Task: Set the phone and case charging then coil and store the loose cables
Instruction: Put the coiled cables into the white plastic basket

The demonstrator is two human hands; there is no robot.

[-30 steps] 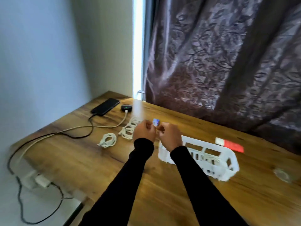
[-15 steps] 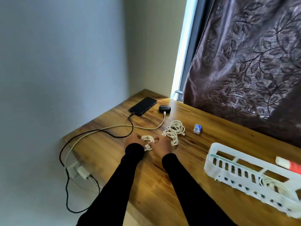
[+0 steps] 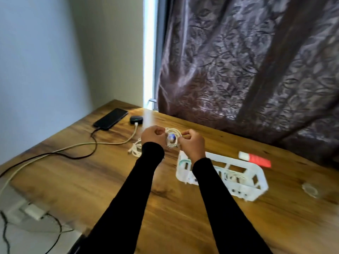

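Head view: my left hand (image 3: 153, 136) and right hand (image 3: 192, 143) pinch a coiled cable (image 3: 172, 137) above the table (image 3: 91, 180), beside the basket (image 3: 256, 178) edge.

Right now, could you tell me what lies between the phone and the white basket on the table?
In the head view, between the phone and the white basket are both hands, left and right, holding a coiled white cable above the table.

Bare table (image 3: 102, 182) lies open at seven o'clock of the hands, up to the black cable (image 3: 77, 157) and white cable (image 3: 102, 143) crossing at nine. The basket (image 3: 256, 182) blocks four o'clock, a loose coil (image 3: 136, 149) sits just at eight, and the phone (image 3: 111, 118) and case (image 3: 136, 119) crowd eleven. The curtain (image 3: 247, 70) closes off twelve to two.
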